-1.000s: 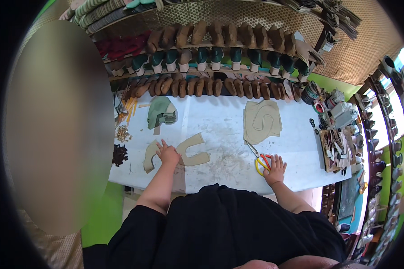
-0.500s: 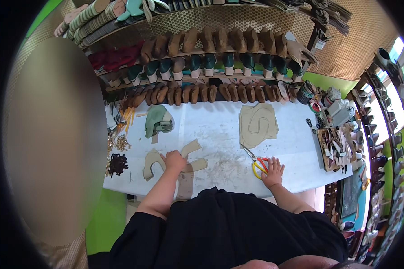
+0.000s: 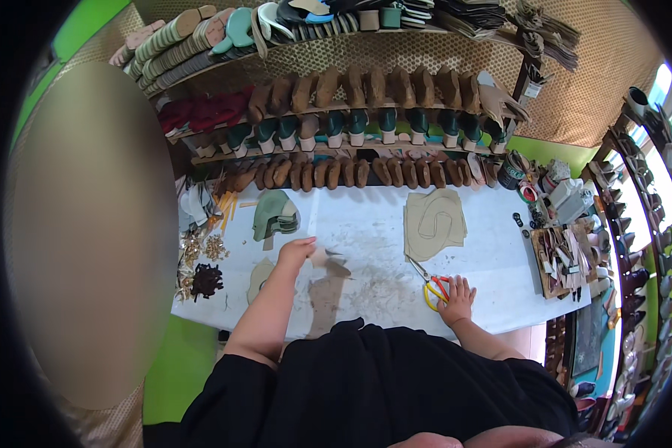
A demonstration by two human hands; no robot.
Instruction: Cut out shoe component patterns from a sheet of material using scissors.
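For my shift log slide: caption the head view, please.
Left hand lifts a tan cut piece over the white worktable; right hand rests on yellow-handled scissors.

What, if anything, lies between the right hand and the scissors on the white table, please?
Nothing visible does: the right hand rests flat right beside the scissors, its fingers at their orange and yellow handles, on the white table.

White worktable (image 3: 500, 246), shoe-lined shelves (image 3: 366, 112), green wall (image 3: 89, 30)
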